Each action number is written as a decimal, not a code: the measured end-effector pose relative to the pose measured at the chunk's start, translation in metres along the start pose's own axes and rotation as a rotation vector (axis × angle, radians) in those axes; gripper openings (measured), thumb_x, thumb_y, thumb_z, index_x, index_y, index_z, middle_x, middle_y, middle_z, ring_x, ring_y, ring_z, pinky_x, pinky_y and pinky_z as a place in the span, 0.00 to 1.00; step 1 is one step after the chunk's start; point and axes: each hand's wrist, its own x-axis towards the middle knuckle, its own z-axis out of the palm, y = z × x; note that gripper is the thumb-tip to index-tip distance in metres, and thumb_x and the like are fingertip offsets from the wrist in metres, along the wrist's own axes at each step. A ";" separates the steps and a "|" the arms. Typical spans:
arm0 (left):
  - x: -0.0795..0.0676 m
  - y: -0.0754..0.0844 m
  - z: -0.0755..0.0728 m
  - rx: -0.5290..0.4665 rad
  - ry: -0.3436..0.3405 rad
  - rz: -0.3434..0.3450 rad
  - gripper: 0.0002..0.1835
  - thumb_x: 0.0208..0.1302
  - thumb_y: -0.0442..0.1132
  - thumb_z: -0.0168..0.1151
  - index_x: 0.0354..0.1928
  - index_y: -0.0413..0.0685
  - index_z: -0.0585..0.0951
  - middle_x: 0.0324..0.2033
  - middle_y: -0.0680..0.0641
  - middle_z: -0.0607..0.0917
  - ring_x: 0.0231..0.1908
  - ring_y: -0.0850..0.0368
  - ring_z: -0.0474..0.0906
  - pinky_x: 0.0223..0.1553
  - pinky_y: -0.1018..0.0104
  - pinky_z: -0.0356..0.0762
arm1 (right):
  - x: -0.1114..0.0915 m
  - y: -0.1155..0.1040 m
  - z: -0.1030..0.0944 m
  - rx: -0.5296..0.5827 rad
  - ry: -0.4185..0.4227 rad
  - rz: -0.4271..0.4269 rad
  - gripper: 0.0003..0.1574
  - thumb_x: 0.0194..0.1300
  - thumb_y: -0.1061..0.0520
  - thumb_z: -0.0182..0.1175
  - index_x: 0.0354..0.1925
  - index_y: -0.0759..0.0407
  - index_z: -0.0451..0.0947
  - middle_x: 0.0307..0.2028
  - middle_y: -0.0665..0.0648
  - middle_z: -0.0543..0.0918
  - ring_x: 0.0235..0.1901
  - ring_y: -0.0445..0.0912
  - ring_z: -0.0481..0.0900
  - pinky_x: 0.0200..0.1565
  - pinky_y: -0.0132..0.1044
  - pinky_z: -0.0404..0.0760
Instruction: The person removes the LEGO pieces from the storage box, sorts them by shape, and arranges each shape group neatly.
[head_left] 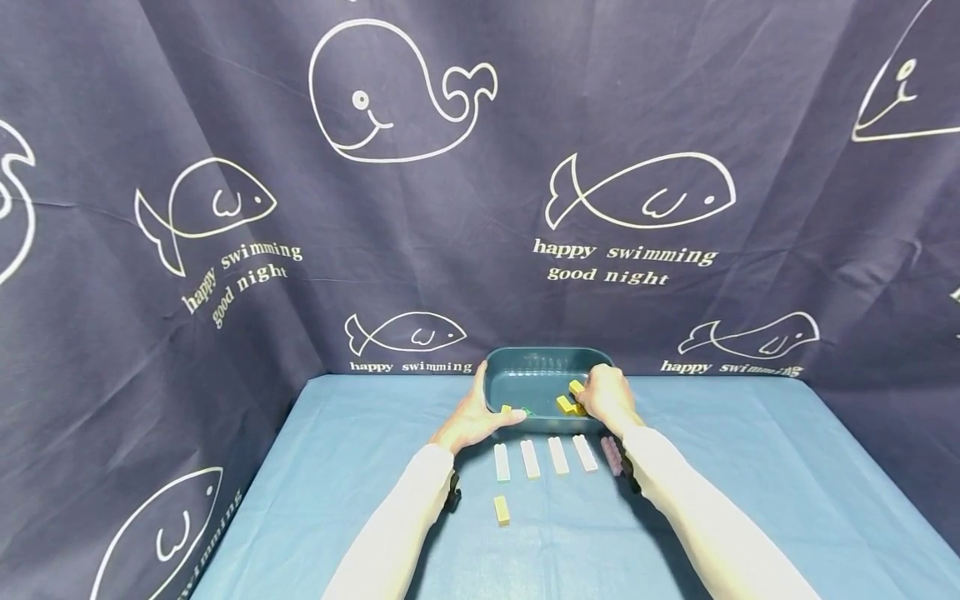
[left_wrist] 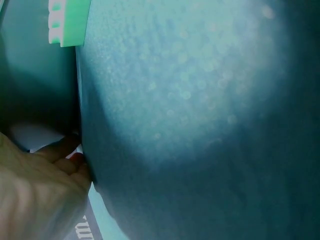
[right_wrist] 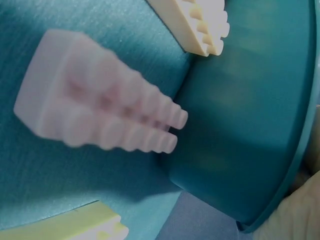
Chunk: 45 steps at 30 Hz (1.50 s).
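Observation:
A teal bin (head_left: 525, 423) stands at the back of the table with several yellow bricks (head_left: 565, 405) and a bit of green inside. My left hand (head_left: 476, 414) grips its left front corner, thumb over the front rim. At the right end, my right hand (head_left: 611, 398) reaches in over the rim with curled fingers, a yellow brick (head_left: 576, 387) at their tips. Other fingertips are hidden inside the bin. Before the bin lies a row of studded toy bricks: a green-sided white one (left_wrist: 75, 22), several pale ones (head_left: 557, 456) and a pink one (right_wrist: 107, 100) beside my right wrist.
A single yellow brick (head_left: 502, 510) lies nearer on the blue tablecloth (head_left: 555, 558), in front of the row. Dark curtains (head_left: 525, 300) with fish and whale drawings rise close behind the bin and along both sides.

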 end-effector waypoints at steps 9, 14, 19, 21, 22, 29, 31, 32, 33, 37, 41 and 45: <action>0.000 -0.007 0.003 0.022 0.001 -0.004 0.70 0.58 0.55 0.84 0.90 0.56 0.44 0.86 0.40 0.62 0.83 0.40 0.64 0.84 0.41 0.62 | -0.034 -0.018 -0.017 0.085 0.046 -0.009 0.07 0.61 0.59 0.76 0.30 0.62 0.88 0.30 0.58 0.91 0.32 0.51 0.86 0.41 0.45 0.86; 0.000 -0.006 0.003 0.014 -0.001 -0.022 0.70 0.57 0.56 0.84 0.90 0.57 0.44 0.86 0.39 0.62 0.83 0.40 0.63 0.84 0.41 0.62 | -0.042 -0.021 -0.020 0.139 0.087 -0.023 0.08 0.57 0.57 0.79 0.30 0.60 0.90 0.30 0.57 0.92 0.33 0.50 0.87 0.39 0.44 0.85; -0.002 -0.006 0.003 0.005 0.000 -0.018 0.70 0.57 0.56 0.84 0.90 0.57 0.44 0.85 0.38 0.63 0.82 0.39 0.64 0.83 0.40 0.62 | -0.048 -0.026 -0.026 0.175 0.102 -0.008 0.09 0.55 0.55 0.79 0.30 0.59 0.90 0.31 0.57 0.92 0.35 0.51 0.87 0.41 0.43 0.84; -0.002 -0.005 0.003 0.008 0.000 -0.020 0.70 0.57 0.56 0.84 0.90 0.57 0.44 0.85 0.38 0.62 0.83 0.39 0.64 0.83 0.40 0.62 | -0.051 -0.028 -0.028 0.186 0.097 0.005 0.09 0.56 0.54 0.79 0.30 0.58 0.91 0.32 0.57 0.92 0.35 0.51 0.87 0.40 0.43 0.84; -0.002 -0.005 0.002 0.010 0.000 -0.025 0.70 0.58 0.56 0.84 0.90 0.57 0.44 0.85 0.38 0.62 0.83 0.39 0.63 0.83 0.40 0.62 | -0.052 -0.029 -0.029 0.189 0.091 0.009 0.09 0.57 0.54 0.79 0.31 0.58 0.91 0.32 0.57 0.93 0.35 0.51 0.87 0.40 0.42 0.83; -0.002 -0.005 0.003 0.041 0.002 -0.054 0.70 0.58 0.58 0.83 0.90 0.59 0.43 0.86 0.38 0.61 0.83 0.39 0.62 0.84 0.41 0.62 | -0.067 -0.039 -0.031 0.229 0.040 0.031 0.09 0.61 0.54 0.77 0.35 0.59 0.91 0.34 0.57 0.93 0.34 0.49 0.86 0.35 0.36 0.80; -0.002 -0.005 0.003 0.035 0.001 -0.050 0.70 0.58 0.57 0.83 0.90 0.58 0.43 0.85 0.37 0.62 0.83 0.39 0.63 0.84 0.41 0.62 | -0.072 -0.041 -0.031 0.238 0.034 0.041 0.09 0.61 0.53 0.77 0.35 0.58 0.92 0.35 0.57 0.93 0.34 0.49 0.86 0.35 0.37 0.80; -0.002 -0.005 0.003 0.029 0.000 -0.049 0.70 0.58 0.57 0.83 0.90 0.59 0.43 0.85 0.37 0.62 0.83 0.39 0.63 0.84 0.41 0.61 | -0.074 -0.042 -0.031 0.242 0.034 0.047 0.09 0.61 0.53 0.77 0.35 0.58 0.92 0.35 0.57 0.93 0.35 0.49 0.86 0.36 0.37 0.80; -0.002 -0.005 0.003 0.022 -0.001 -0.049 0.70 0.58 0.56 0.83 0.90 0.59 0.43 0.85 0.37 0.62 0.83 0.39 0.63 0.84 0.41 0.61 | -0.076 -0.043 -0.031 0.244 0.033 0.051 0.09 0.60 0.53 0.78 0.35 0.57 0.92 0.36 0.57 0.93 0.35 0.49 0.86 0.36 0.38 0.81; -0.001 -0.003 0.001 0.021 0.000 -0.043 0.70 0.58 0.56 0.83 0.90 0.60 0.43 0.84 0.36 0.64 0.82 0.38 0.64 0.83 0.41 0.63 | -0.083 -0.046 -0.031 0.257 0.036 0.051 0.10 0.60 0.52 0.79 0.35 0.57 0.92 0.35 0.56 0.93 0.35 0.48 0.86 0.38 0.40 0.82; 0.000 -0.002 0.000 0.032 0.001 -0.039 0.70 0.57 0.57 0.83 0.90 0.60 0.43 0.83 0.35 0.65 0.82 0.37 0.65 0.83 0.40 0.63 | -0.091 -0.049 -0.033 0.272 0.037 0.047 0.11 0.59 0.52 0.79 0.35 0.58 0.92 0.34 0.57 0.93 0.34 0.48 0.86 0.36 0.39 0.82; 0.000 -0.003 0.000 0.037 0.003 -0.038 0.70 0.57 0.58 0.83 0.90 0.60 0.43 0.83 0.35 0.66 0.81 0.37 0.66 0.82 0.40 0.64 | -0.099 -0.051 -0.035 0.285 0.032 0.051 0.10 0.59 0.53 0.80 0.33 0.58 0.91 0.34 0.56 0.93 0.34 0.47 0.85 0.35 0.36 0.79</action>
